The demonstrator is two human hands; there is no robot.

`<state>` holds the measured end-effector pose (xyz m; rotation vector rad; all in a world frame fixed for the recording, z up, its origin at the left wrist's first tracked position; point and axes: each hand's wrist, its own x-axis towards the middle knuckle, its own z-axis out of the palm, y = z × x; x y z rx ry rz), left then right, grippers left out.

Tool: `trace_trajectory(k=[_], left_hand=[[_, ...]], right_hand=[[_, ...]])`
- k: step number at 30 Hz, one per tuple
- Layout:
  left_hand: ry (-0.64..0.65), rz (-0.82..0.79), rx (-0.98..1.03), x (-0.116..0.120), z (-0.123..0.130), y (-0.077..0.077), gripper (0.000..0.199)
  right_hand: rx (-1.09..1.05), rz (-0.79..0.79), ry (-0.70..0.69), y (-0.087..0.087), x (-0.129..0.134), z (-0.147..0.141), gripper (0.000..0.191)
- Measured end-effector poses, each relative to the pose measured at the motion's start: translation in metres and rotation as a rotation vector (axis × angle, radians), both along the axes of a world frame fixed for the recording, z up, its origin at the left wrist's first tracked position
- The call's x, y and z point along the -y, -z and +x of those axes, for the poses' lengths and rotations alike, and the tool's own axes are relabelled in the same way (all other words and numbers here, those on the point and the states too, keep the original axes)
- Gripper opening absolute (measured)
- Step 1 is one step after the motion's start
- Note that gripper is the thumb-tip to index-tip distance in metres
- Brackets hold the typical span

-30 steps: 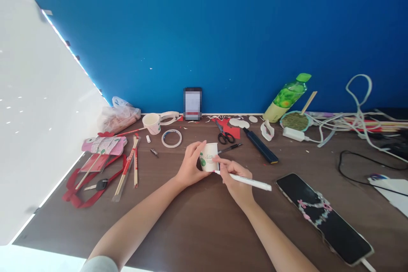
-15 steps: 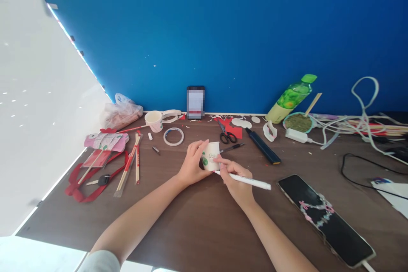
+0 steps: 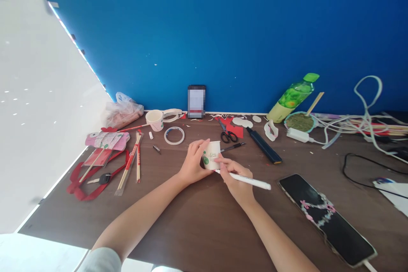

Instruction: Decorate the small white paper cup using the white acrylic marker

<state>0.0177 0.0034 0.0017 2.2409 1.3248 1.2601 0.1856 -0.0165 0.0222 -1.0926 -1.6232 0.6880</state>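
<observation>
As your left fingers (image 3: 194,147) clasp the paper cup (image 3: 212,152), likely to steady it, your right fingers (image 3: 233,166) grip the marker (image 3: 253,182), its tip just beyond them.

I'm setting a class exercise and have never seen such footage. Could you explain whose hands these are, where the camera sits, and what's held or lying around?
There's no machine: a person works with bare hands, filmed by a head-worn camera looking forward and down. The left hand holds a printed paper cup; the right hand grips a white marker, its tip near the cup's lower edge. On the brown table are scissors, a tape roll, a key and a smartphone.
</observation>
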Motion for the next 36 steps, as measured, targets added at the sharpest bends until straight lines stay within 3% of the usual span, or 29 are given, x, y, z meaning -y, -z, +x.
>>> trace_trajectory(k=[36], left_hand=[[-0.009, 0.002, 0.004, -0.0011, 0.0009, 0.0022, 0.088]], right_hand=[[-0.094, -0.007, 0.030, -0.0031, 0.0020, -0.0024, 0.040]])
